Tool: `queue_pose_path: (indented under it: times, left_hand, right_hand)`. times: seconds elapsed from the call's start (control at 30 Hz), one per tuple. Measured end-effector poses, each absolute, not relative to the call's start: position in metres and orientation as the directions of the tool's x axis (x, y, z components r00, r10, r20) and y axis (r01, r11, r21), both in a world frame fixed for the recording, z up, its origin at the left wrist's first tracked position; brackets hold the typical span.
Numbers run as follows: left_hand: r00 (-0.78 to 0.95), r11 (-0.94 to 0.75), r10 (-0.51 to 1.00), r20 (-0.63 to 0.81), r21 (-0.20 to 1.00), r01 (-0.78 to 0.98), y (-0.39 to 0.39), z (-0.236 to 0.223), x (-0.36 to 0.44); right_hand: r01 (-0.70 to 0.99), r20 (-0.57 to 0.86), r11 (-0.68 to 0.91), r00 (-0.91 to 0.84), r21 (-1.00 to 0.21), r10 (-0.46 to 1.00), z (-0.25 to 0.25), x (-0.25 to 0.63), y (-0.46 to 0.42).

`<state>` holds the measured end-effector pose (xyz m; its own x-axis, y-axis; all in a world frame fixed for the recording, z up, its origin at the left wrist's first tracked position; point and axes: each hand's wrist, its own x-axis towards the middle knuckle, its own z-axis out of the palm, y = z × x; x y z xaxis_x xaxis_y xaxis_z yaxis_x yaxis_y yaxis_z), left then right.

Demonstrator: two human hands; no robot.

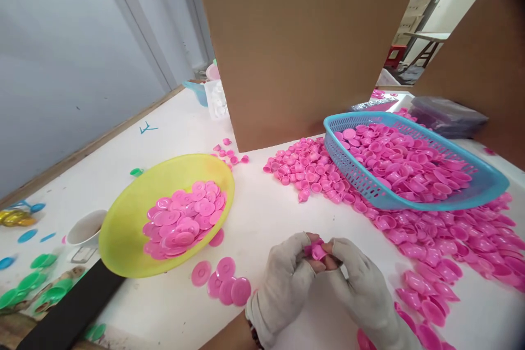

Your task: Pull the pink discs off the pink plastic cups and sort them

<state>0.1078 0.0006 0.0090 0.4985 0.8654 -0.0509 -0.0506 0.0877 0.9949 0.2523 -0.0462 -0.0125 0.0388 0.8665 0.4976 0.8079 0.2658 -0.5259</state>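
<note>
Nearest are a gloved left hand (283, 284) and right hand (363, 287), fingertips closed on one small pink cup (318, 252) between them, apparently light, stiff, slick plastic, best pinched by its rim; yellow bowl (123, 229) leftward, blue basket (479, 191) beyond, rightward.

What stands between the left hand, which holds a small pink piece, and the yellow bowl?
Between the left hand with the pink piece and the bowl, a few loose discs lie flat on the table; then the bowl's side rises. Nothing taller is visible there.
</note>
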Motion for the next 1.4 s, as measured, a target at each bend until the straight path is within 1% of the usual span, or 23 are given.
queue_pose_path:
  times: [0.1,0.2,0.3,0.4,0.53,0.6,0.67,0.73,0.77,0.83,0.87,0.93,0.97,1.0,1.03,1.07,1.1,1.17,1.23,1.3,1.4]
  left_hand:
    - [0.459,-0.052,0.884,0.085,0.995,-0.084,-0.001,0.010,0.109]
    - [0.459,-0.182,0.871,0.176,0.983,-0.031,-0.001,0.005,0.108]
    - [0.449,-0.221,0.873,0.191,0.975,0.016,-0.001,0.001,0.105]
    - [0.452,-0.229,0.872,0.190,0.973,0.033,0.000,0.002,0.103]
    - [0.477,-0.324,0.840,0.259,0.944,0.057,-0.003,0.004,0.102]
    - [0.471,-0.331,0.843,0.260,0.941,0.073,-0.004,0.003,0.103]
    - [0.465,-0.255,0.866,0.185,0.963,0.091,-0.003,0.002,0.104]
    - [0.476,-0.131,0.877,0.068,0.986,0.100,0.001,0.002,0.104]
    - [0.479,-0.060,0.878,0.005,0.993,0.098,0.003,0.003,0.104]
    - [0.484,0.090,0.868,-0.114,0.993,0.073,0.009,0.007,0.103]
    - [0.484,0.160,0.859,-0.166,0.986,0.054,0.012,0.009,0.102]
    - [0.496,0.263,0.836,-0.235,0.965,0.013,0.015,0.013,0.099]
    - [0.516,0.282,0.821,-0.244,0.959,0.005,0.016,0.015,0.098]
    - [0.538,0.277,0.809,-0.236,0.961,0.005,0.017,0.016,0.096]
    - [0.552,0.241,0.808,-0.205,0.970,0.008,0.017,0.017,0.094]
    - [0.559,0.172,0.816,-0.149,0.985,0.011,0.016,0.017,0.093]
    - [0.559,0.072,0.827,-0.063,0.997,0.006,0.016,0.018,0.091]
    - [0.556,-0.162,0.817,0.154,0.986,-0.035,0.016,0.020,0.088]
    - [0.563,-0.346,0.761,0.322,0.936,-0.067,0.014,0.024,0.085]
    - [0.574,-0.445,0.719,0.391,0.894,-0.052,0.011,0.028,0.084]
    - [0.561,-0.514,0.708,0.428,0.858,-0.006,0.003,0.035,0.084]
  right_hand:
    - [0.759,0.441,0.229,0.084,-0.610,0.894,-0.012,0.251,-0.046]
    - [0.732,0.380,0.213,0.067,-0.647,0.923,-0.011,0.252,-0.045]
    - [0.723,0.329,0.192,0.052,-0.663,0.943,-0.009,0.254,-0.047]
    - [0.723,0.327,0.191,0.051,-0.664,0.944,-0.007,0.255,-0.049]
    - [0.726,0.289,0.151,0.068,-0.671,0.955,-0.006,0.252,-0.051]
    - [0.737,0.275,0.128,0.081,-0.664,0.958,-0.006,0.249,-0.051]
    - [0.740,0.257,0.103,0.097,-0.665,0.961,-0.006,0.247,-0.049]
    - [0.708,0.233,0.094,0.101,-0.700,0.967,-0.006,0.247,-0.048]
    - [0.685,0.236,0.110,0.094,-0.720,0.967,-0.005,0.248,-0.047]
    - [0.670,0.310,0.205,0.040,-0.714,0.950,-0.005,0.251,-0.046]
    - [0.686,0.366,0.273,-0.009,-0.674,0.930,-0.004,0.253,-0.045]
    - [0.732,0.465,0.399,-0.127,-0.552,0.876,-0.004,0.257,-0.044]
    - [0.741,0.491,0.445,-0.178,-0.503,0.853,-0.004,0.258,-0.044]
    - [0.737,0.499,0.472,-0.211,-0.483,0.841,-0.003,0.259,-0.044]
    - [0.725,0.499,0.480,-0.216,-0.494,0.839,-0.001,0.259,-0.044]
    - [0.706,0.491,0.473,-0.201,-0.526,0.847,0.000,0.259,-0.045]
    - [0.685,0.474,0.455,-0.179,-0.569,0.862,0.002,0.258,-0.046]
    - [0.649,0.439,0.416,-0.139,-0.637,0.888,0.006,0.257,-0.048]
    - [0.641,0.441,0.415,-0.132,-0.645,0.888,0.010,0.255,-0.051]
    - [0.652,0.496,0.460,-0.146,-0.602,0.856,0.013,0.254,-0.055]
    - [0.663,0.564,0.509,-0.156,-0.549,0.811,0.020,0.250,-0.060]
